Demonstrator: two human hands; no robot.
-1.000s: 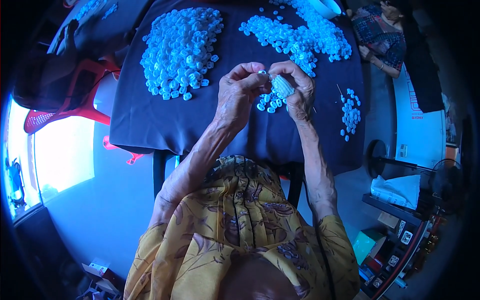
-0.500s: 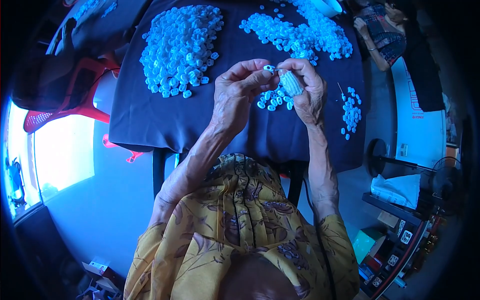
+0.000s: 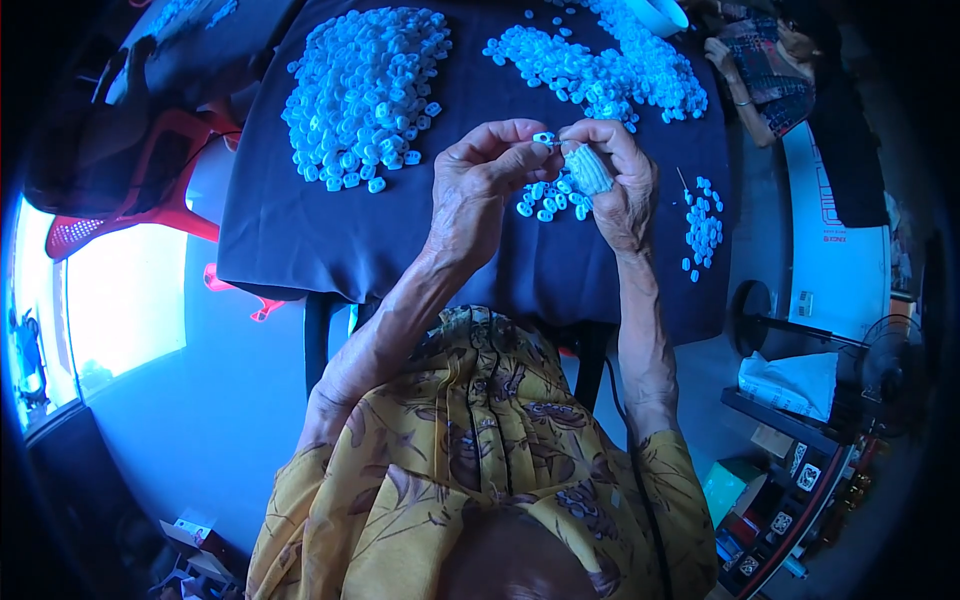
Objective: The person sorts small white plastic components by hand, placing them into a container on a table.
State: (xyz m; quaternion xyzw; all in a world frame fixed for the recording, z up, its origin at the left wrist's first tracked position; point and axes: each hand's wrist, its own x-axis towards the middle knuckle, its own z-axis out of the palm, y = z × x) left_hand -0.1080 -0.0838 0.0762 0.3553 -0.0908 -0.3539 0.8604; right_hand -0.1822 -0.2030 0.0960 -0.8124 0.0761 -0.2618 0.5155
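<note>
My left hand [image 3: 478, 180] pinches a small white plastic piece [image 3: 543, 138] with dark openings between thumb and forefinger. Close by on the right, my right hand [image 3: 622, 190] has its thumb and forefinger pressed together at a thin tip that meets the piece. A pale ribbed bundle [image 3: 588, 170] sits in that right palm, its far side hidden by the fingers. Below both hands lies a small group of loose white pieces [image 3: 548, 203] on the dark tablecloth [image 3: 400, 240].
A big heap of white pieces [image 3: 365, 95] covers the left of the table, another heap [image 3: 600, 75] the back right beside a white bowl [image 3: 660, 14]. A smaller group [image 3: 704, 235] and a thin needle-like stick [image 3: 682, 177] lie at right. Another person [image 3: 765, 75] sits beyond; a red chair [image 3: 180, 185] stands left.
The white piece in my left hand and the thin tip at my right fingers still meet, with only a slight shift. Both hands have edged a little to the right.
</note>
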